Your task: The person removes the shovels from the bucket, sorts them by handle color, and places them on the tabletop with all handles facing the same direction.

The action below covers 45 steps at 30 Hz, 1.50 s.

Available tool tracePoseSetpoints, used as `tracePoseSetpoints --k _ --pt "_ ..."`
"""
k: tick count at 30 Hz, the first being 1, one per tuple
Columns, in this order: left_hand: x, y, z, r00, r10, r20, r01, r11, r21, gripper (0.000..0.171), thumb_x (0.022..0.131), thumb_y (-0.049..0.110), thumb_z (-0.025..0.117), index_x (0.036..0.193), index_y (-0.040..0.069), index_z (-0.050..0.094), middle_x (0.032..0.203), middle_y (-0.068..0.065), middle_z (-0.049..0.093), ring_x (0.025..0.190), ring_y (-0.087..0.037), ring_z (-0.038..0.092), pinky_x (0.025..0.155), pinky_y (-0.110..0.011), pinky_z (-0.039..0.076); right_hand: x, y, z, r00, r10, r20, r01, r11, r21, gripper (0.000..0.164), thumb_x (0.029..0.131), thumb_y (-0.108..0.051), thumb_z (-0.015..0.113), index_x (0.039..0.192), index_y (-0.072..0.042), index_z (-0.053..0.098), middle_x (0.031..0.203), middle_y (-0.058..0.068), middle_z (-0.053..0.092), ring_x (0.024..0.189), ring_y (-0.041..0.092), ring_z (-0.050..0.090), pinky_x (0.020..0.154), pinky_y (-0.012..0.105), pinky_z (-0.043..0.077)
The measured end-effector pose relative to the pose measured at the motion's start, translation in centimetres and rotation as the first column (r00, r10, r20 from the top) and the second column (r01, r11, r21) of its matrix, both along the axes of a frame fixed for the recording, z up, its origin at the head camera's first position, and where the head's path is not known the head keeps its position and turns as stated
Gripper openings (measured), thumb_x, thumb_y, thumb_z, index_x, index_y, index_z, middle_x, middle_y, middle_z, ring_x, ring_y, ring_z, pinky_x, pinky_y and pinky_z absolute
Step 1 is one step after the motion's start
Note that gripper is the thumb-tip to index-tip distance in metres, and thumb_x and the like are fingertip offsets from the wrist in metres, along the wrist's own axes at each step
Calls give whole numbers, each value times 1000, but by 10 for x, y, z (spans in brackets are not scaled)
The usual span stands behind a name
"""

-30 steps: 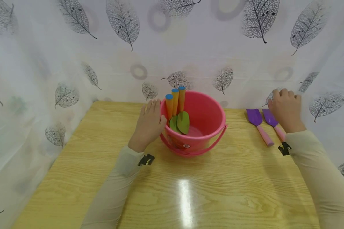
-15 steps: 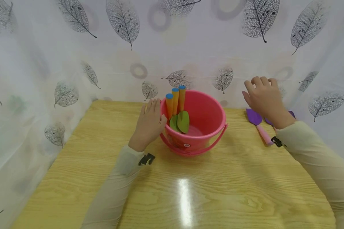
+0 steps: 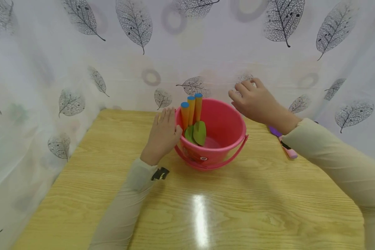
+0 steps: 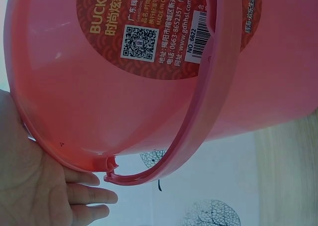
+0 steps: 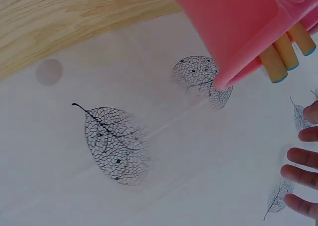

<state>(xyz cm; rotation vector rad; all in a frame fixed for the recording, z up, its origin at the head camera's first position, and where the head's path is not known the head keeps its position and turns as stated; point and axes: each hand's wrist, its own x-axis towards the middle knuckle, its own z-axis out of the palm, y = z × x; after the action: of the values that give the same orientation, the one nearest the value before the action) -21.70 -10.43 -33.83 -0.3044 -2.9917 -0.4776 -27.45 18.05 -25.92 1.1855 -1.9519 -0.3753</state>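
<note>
A pink bucket (image 3: 215, 139) stands on the table, its handle hanging down at the front. Inside it, leaning at the left, are three hand trowels (image 3: 200, 133) with green blades and blue-tipped orange handles. My left hand (image 3: 162, 135) rests with straight fingers against the bucket's left rim; the left wrist view shows its fingers (image 4: 89, 193) by the handle joint. Over the bucket's right back rim hovers my right hand (image 3: 254, 100), fingers loosely bent and holding nothing. In the right wrist view those fingers (image 5: 303, 174) are spread apart, near the orange handles (image 5: 273, 64).
To the right, a purple shovel (image 3: 290, 152) with a pink handle lies on the wooden table (image 3: 253, 208), partly covered by my right forearm. A curtain with leaf prints (image 3: 187, 41) hangs behind and at both sides.
My right hand has moved left from above the purple shovels to the bucket's right back rim. One shovel is now hidden behind the right arm. The left hand and bucket have stayed put.
</note>
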Motion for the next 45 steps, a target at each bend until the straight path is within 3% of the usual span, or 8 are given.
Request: tracePoseSetpoints --k 4,10,13,17,21,32,39,45 --pt "0 0 0 1000 -2 3 2 1000 -7 63 98 31 27 150 2 9 158 -15 9 148 -30 4 121 -46 3 1 -22 0 998 55 -6 -54 991 119 29 78 -8 72 103 0 59 96 21 63 86 34 59 78 48 51" --pt "-1 0 -2 1000 2 -3 -2 1000 -15 63 98 32 27 150 2 9 158 -15 11 147 -31 7 121 -47 5 1 -50 -3 988 146 -46 -127 950 284 29 80 -9 71 108 -4 62 100 16 63 92 29 56 82 43 49" --pt "-1 1 -2 1000 4 -7 -4 1000 -13 63 98 32 28 150 2 10 158 -15 12 147 -31 7 121 -48 6 0 -61 -5 982 175 -67 -136 913 384 31 81 -11 71 111 -9 63 105 12 63 100 27 56 89 42 49" --pt "-2 1 -1 1000 12 -2 -12 1000 0 63 98 32 29 151 3 10 158 -14 12 147 -31 7 121 -48 6 0 -74 -8 975 210 -80 -137 837 530 35 83 -14 70 117 -14 60 113 7 62 108 23 54 96 39 44" --pt "-2 1 -1 1000 15 1 -15 1000 -4 63 98 31 29 151 3 10 158 -14 13 147 -31 8 121 -47 6 -3 -86 -11 969 239 -61 -158 790 593 36 85 -14 68 119 -14 58 119 8 59 113 24 51 100 39 42" --pt "-1 1 0 1000 7 -2 -7 1000 -22 62 98 31 28 150 1 11 158 -15 12 148 -30 6 121 -47 6 -18 -103 -18 953 303 -12 -239 774 587 41 85 -13 68 124 -12 56 127 10 56 120 25 51 107 44 40" --pt "-2 1 0 1000 8 -12 -8 1000 -24 62 98 30 29 150 1 12 158 -16 13 147 -30 7 121 -47 6 -23 -110 -17 962 255 -95 -139 762 633 45 84 -15 69 125 -13 54 127 8 56 120 23 48 109 42 37" --pt "-2 1 0 1000 9 -9 -9 1000 -28 62 98 30 30 150 1 12 158 -16 13 147 -31 7 120 -48 7 -25 -109 -16 959 264 -102 -144 766 626 43 84 -14 69 125 -14 54 127 7 57 120 23 49 109 41 38"
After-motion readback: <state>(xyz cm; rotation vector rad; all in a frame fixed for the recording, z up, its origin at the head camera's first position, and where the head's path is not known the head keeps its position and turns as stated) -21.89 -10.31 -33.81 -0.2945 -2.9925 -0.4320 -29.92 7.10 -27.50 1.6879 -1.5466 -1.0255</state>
